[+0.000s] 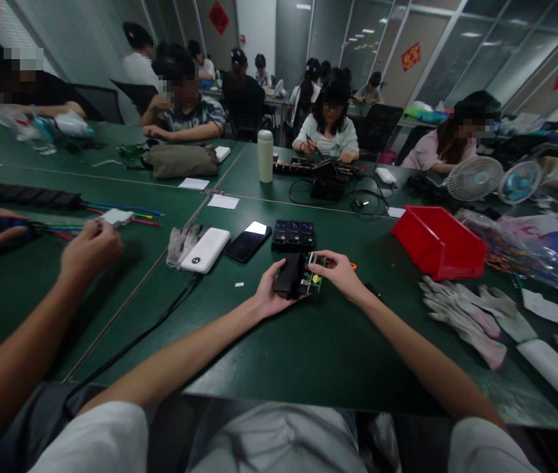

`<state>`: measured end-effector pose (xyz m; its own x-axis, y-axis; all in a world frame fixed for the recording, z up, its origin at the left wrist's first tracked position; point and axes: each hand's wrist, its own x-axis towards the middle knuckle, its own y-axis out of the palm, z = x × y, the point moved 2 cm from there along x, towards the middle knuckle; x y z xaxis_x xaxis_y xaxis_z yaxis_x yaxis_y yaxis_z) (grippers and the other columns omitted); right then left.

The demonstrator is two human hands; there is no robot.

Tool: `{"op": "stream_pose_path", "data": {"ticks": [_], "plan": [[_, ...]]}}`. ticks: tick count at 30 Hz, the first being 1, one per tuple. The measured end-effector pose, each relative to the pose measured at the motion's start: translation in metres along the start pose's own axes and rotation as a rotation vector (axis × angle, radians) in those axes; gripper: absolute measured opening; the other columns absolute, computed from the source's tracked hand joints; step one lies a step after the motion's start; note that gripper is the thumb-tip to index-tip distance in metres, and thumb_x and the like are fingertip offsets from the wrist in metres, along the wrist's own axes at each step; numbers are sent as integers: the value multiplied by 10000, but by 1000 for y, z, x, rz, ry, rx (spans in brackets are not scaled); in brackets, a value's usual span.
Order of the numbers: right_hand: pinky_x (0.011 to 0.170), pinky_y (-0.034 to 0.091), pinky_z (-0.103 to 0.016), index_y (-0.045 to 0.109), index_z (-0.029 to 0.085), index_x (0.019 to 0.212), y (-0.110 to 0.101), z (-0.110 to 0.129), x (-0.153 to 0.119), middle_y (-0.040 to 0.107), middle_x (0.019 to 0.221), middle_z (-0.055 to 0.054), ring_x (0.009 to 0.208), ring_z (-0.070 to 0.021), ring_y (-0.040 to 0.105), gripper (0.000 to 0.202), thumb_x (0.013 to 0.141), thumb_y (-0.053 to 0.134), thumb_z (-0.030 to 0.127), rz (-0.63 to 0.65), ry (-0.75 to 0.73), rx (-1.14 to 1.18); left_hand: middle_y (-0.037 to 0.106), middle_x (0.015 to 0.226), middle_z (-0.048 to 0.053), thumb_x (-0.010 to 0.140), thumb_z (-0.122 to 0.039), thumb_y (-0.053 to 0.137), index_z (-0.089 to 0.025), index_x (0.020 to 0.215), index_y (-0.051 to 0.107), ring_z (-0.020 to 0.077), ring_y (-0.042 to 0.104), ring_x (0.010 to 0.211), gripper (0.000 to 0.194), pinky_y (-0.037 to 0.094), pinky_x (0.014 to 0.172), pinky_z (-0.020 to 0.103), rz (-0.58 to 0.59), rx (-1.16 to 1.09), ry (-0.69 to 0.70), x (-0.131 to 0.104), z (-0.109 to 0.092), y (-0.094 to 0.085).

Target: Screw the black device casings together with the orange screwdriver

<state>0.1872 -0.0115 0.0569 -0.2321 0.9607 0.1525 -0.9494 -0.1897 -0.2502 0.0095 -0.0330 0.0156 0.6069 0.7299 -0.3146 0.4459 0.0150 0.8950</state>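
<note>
My left hand [275, 292] is closed around a black plastic housing [288, 276], held just above the green table. On the right side of that housing sits a green circuit board [314, 282] with a yellow part on it. My right hand [336, 270] pinches the board's upper right edge between thumb and fingers. Whether the board is partly inside the housing or only against it, I cannot tell. Right behind my hands lies a black block with several sockets [293, 234]. A bit of orange shows beside my right hand.
Left of my hands lie a phone [249, 241], a white power bank [206, 250] with a black cable, and grey gloves [183, 246]. A red bin [439, 243] and work gloves [463, 315] are at right. A co-worker's hands [92, 248] handle wires at left.
</note>
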Motion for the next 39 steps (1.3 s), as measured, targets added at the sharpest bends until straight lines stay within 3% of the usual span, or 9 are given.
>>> {"op": "stream_pose_path", "data": {"ticks": [6,10,13,21,24,26,29,34,39], "plan": [[862,511,-376,643,180,1096,2,-7,-12,586,1152,-104,1039,-234,591,400,796,673,442,-98,-73,-65,709,974,134,837,-370,573,-121,1089,629,274,683,890,359,542,817,445,-3,33,-24,4,5,8],[943,486,-405,385,244,1401,5,-6,-30,471,1336,-115,1226,-261,498,764,743,740,400,10,-97,0,723,891,108,847,-276,560,-115,1054,637,211,690,744,273,565,713,363,-53,73,-17,5,6,6],[972,473,-424,295,276,1453,8,-8,-37,373,1422,-112,1319,-288,395,996,621,837,366,47,-152,-121,726,825,90,839,-241,567,-101,991,646,192,681,656,222,557,608,307,-82,96,-18,4,5,2],[980,465,-427,256,265,1474,15,-20,-43,385,1432,-116,1281,-285,440,980,668,804,360,4,-199,-188,732,885,124,842,-239,567,-82,1145,598,193,700,685,342,560,646,289,-149,118,-26,4,4,1],[998,447,-446,319,259,1449,2,-19,-33,454,1401,-105,1278,-283,450,794,775,705,429,69,-235,-236,719,1000,159,855,-268,550,-81,1230,558,239,712,844,420,561,776,351,-35,103,-58,4,5,2],[967,464,-434,418,251,1379,-18,-20,-14,497,1361,-99,1237,-249,488,460,940,466,379,-41,-273,-313,702,1065,176,864,-287,537,-82,1276,530,262,700,933,460,538,862,395,32,90,-76,4,5,2],[1048,375,-473,527,191,1281,-47,-30,26,545,1309,-124,1249,-266,460,378,911,510,267,-122,-310,-678,683,1116,192,872,-299,526,-79,1307,507,276,681,1004,488,502,934,421,73,88,-81,4,5,2],[967,396,-476,609,151,1160,-68,-50,70,610,1198,-149,1137,-296,518,322,846,536,139,159,-230,-1145,682,1120,192,876,-296,517,-81,1298,514,273,675,1024,473,501,938,415,84,83,-67,3,4,3],[781,428,-355,624,142,970,-69,-44,57,635,964,-136,893,-249,566,175,818,538,133,248,-232,-1201,682,1117,187,867,-302,520,-84,1290,519,273,680,1006,476,516,913,414,65,66,-60,2,3,5]]}}
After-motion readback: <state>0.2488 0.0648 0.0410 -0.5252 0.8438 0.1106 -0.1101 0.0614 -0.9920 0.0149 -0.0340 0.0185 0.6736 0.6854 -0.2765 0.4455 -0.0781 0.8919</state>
